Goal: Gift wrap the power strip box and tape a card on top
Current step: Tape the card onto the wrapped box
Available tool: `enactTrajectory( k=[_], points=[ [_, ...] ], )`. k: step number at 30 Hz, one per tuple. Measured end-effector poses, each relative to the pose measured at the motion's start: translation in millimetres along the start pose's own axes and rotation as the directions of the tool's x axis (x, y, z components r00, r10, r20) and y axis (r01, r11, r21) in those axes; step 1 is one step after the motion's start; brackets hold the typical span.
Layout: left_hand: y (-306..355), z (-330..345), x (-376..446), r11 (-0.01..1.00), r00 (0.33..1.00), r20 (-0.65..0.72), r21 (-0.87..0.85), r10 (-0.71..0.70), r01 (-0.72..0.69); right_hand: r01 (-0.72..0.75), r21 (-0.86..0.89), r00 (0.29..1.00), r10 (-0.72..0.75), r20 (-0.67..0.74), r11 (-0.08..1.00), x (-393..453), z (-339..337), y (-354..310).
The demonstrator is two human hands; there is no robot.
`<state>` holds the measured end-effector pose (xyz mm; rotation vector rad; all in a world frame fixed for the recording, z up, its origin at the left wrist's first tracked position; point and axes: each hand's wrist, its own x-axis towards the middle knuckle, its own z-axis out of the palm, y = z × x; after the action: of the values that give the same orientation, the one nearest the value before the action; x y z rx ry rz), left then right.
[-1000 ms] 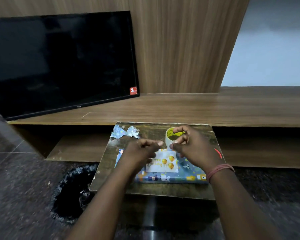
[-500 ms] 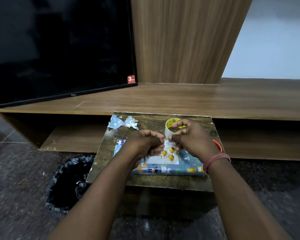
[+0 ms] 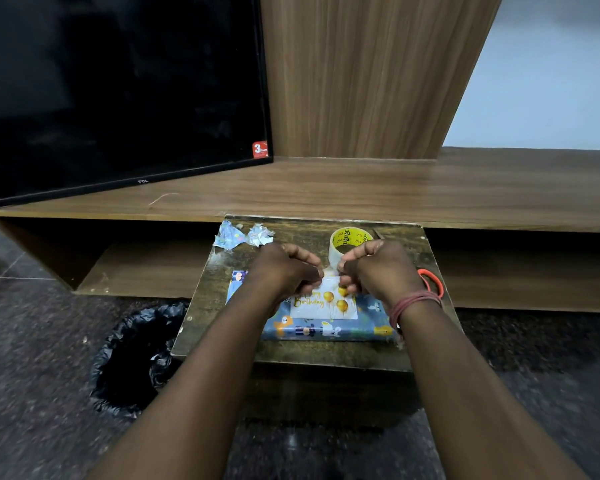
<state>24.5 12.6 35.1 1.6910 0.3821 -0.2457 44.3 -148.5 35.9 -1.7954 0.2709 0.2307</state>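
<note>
The power strip box (image 3: 329, 329), wrapped in blue cartoon-print paper, lies flat on a small dark table (image 3: 222, 296). A white birthday card (image 3: 321, 304) with gold balloons rests on top of it. My left hand (image 3: 286, 271) and my right hand (image 3: 378, 268) hover over the card's far edge, fingers curled, pinching a short clear piece of tape (image 3: 329, 273) stretched between them. A roll of clear tape (image 3: 349, 242) with a yellow core stands just behind my hands.
Crumpled scraps of wrapping paper (image 3: 243, 235) lie at the table's far left corner. An orange-handled tool (image 3: 432, 284) pokes out by my right wrist. A black bin bag (image 3: 136, 358) sits on the floor to the left. Behind the table are a wooden shelf (image 3: 361, 188) and a television (image 3: 118, 91).
My hands came together at the tape roll, then drew slightly apart with a tape strip between them. The camera tilted down and moved closer.
</note>
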Motion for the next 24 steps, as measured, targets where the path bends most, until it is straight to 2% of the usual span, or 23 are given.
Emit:
enactTrajectory(
  k=[7, 15, 24],
  points=[
    [1.3, 4.7, 4.2, 0.999, 0.997, -0.071, 0.032, 0.012, -0.010, -0.048, 0.027, 0.999, 0.048, 0.001, 0.998, 8.0, -4.8, 2.6],
    [3.2, 14.2, 4.4, 0.999, 0.996, -0.089, 0.040, -0.025, 0.029, 0.009, -0.210, 0.998, -0.022, -0.063, 0.978, 12.0, -2.8, 4.5],
    [1.8, 17.0, 6.1, 0.995, 0.991, -0.128, 0.089, -0.028, 0.039, 0.026, -0.312, 0.996, -0.050, -0.068, 0.950, 19.1, -2.6, 5.2]
  ],
)
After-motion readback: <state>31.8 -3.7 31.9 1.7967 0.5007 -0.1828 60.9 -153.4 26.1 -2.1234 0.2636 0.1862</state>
